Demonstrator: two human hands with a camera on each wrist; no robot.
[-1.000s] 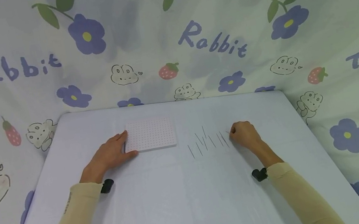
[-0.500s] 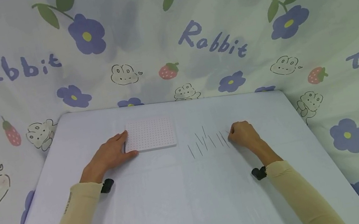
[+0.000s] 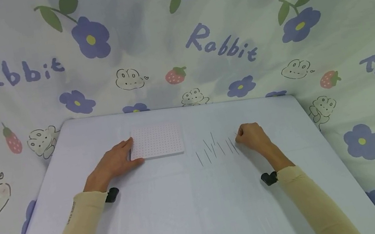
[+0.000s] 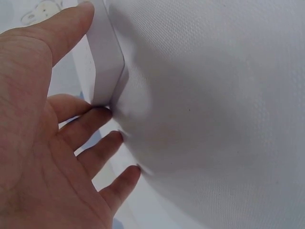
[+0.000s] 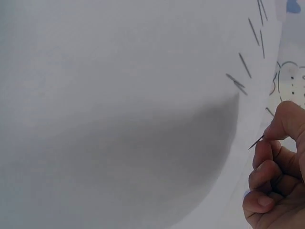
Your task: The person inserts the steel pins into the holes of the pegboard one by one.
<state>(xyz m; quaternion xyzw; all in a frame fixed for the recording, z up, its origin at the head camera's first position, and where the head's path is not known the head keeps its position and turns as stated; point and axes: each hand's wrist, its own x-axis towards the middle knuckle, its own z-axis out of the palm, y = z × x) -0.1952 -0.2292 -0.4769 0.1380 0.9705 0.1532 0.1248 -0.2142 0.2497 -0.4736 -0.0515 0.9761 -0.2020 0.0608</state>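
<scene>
A white square board (image 3: 156, 140) dotted with small holes lies flat on the table. My left hand (image 3: 114, 162) rests against its left edge, thumb along the side (image 4: 102, 62) and fingers straight on the cloth. Several thin dark needles (image 3: 215, 147) lie scattered to the right of the board. My right hand (image 3: 252, 137) sits just right of them, fingers curled. In the right wrist view its thumb and forefinger pinch one needle (image 5: 256, 141), tip pointing down-left above the cloth.
The table (image 3: 188, 208) is covered with a pale lilac cloth. A printed sheet with flowers, rabbits and strawberries (image 3: 220, 44) hangs behind and around it. Black wrist straps (image 3: 111, 194) show at both cuffs.
My right hand has shifted slightly left and up, lifting a needle from the cloth. The left hand and the board have not moved.
</scene>
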